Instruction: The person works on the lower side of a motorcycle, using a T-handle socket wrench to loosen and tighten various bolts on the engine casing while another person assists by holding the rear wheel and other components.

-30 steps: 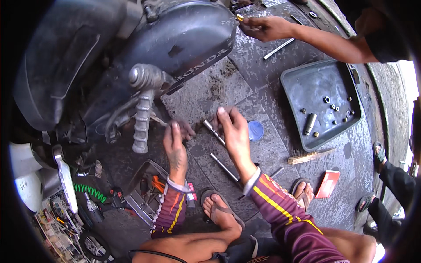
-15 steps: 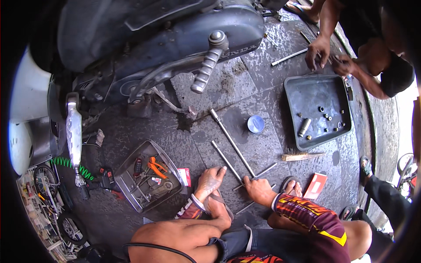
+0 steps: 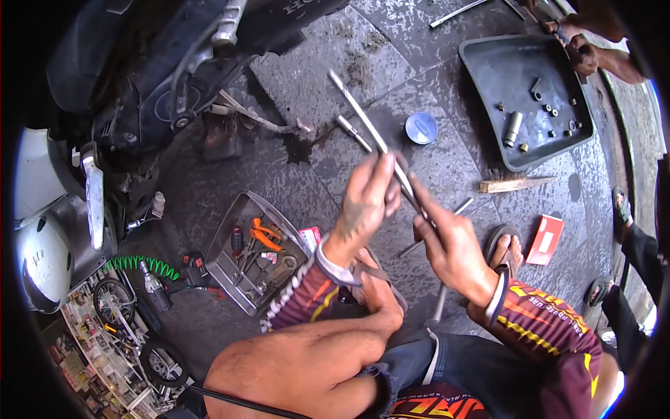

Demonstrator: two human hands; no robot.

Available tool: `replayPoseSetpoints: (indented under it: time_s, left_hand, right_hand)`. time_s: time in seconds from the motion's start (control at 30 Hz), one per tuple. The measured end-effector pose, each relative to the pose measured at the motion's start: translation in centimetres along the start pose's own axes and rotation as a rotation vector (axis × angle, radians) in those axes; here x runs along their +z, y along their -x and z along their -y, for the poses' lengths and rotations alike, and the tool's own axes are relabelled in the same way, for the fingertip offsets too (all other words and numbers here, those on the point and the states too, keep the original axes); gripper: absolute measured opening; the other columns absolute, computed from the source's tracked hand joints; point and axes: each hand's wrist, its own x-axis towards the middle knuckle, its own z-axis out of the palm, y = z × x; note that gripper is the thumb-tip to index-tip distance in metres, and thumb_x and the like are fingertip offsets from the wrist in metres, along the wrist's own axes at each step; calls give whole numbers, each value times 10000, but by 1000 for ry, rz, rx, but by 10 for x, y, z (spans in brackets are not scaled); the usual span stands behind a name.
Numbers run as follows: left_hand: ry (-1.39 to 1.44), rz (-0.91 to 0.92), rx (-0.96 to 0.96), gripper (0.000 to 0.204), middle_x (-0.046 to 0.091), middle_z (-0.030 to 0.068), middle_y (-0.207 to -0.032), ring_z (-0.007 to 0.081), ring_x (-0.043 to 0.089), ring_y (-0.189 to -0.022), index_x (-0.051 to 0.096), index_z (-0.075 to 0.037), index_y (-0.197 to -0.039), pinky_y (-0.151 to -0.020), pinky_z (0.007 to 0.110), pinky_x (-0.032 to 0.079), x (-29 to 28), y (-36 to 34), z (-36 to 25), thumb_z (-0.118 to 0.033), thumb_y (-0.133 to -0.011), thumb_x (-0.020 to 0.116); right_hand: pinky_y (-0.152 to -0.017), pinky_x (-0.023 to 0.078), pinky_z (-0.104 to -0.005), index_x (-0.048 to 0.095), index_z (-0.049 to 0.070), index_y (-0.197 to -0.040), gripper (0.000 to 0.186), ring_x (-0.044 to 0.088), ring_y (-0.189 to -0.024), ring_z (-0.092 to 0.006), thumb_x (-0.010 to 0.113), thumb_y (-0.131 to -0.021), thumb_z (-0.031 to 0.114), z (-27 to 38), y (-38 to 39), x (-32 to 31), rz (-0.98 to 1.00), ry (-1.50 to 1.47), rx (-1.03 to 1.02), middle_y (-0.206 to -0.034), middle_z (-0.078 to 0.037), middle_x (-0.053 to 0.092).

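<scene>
A long silver T-handle wrench (image 3: 359, 108) is raised at a slant above the floor. My left hand (image 3: 361, 202) closes round the middle of its shaft. Lower down, my right hand (image 3: 453, 255) grips the same wrench near its handle end, hiding part of it. Below my hands on the floor lies a second T-handle wrench (image 3: 354, 133), its socket end showing beyond my left hand. A round blue-lidded tub (image 3: 421, 128) stands just beyond my hands.
At left is a grey tool bin (image 3: 246, 297) with orange-handled pliers. A black tray (image 3: 481, 91) with sockets and nuts lies right, beside a wooden brush (image 3: 513, 184) and red box (image 3: 544, 239). A motorbike (image 3: 160, 98) stands ahead; a co-worker's hand (image 3: 583, 56) is beyond the tray.
Both my hands have come up with one T-handle wrench lifted off the floor. My left hand, earlier by my foot, now holds its shaft. The view has shifted.
</scene>
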Motion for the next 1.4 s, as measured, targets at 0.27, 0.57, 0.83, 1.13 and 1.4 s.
replayPoseSetpoints:
  time_s: [0.27, 0.57, 0.83, 1.13, 1.4]
  left_hand:
    - [31, -5, 97, 333, 371, -48, -605, 38, 338, -478, 550, -54, -951, -426, 186, 278, -10, -43, -42, -348, -998, 399]
    - [54, 63, 57, 326, 371, -51, -602, 41, 353, -486, 553, -59, -955, -434, 186, 263, -17, -49, -49, -349, -993, 409]
    - [155, 69, 75, 358, 326, -61, -576, 47, 361, -442, 559, -58, -954, -395, 161, 229, -12, -48, -59, -395, -974, 439]
    - [236, 535, -240, 210, 426, -80, -630, 17, 344, -507, 588, -81, -892, -445, 188, 259, -9, -2, 19, -278, -945, 542]
    - [195, 449, -175, 209, 436, -81, -641, 8, 341, -534, 593, -59, -887, -473, 177, 262, 0, 2, -10, -240, -961, 521]
  right_hand:
    - [-590, 462, -317, 452, 55, -1350, 499, 579, -569, -195, 518, -857, 8, 28, -49, 1, -247, -57, -156, -643, -154, 567]
    - [-625, 474, -328, 465, 56, -1338, 485, 596, -614, -206, 520, -858, 15, 28, -54, 0, -264, 4, -161, -712, -165, 597]
    - [-979, 392, -364, 546, -56, -1190, 408, 553, -1127, -333, 508, -786, -8, 8, 13, -4, -499, 159, -224, -1007, -194, 654]
    - [-313, 290, -267, 589, -98, -962, 640, 447, -347, -167, 326, -975, 486, -1, 41, 55, -348, -703, 615, -523, -104, 537]
    - [-489, 443, -367, 471, -37, -1274, 468, 552, -463, -262, 516, -819, 62, 24, 53, 17, -281, 77, 193, -567, -170, 540]
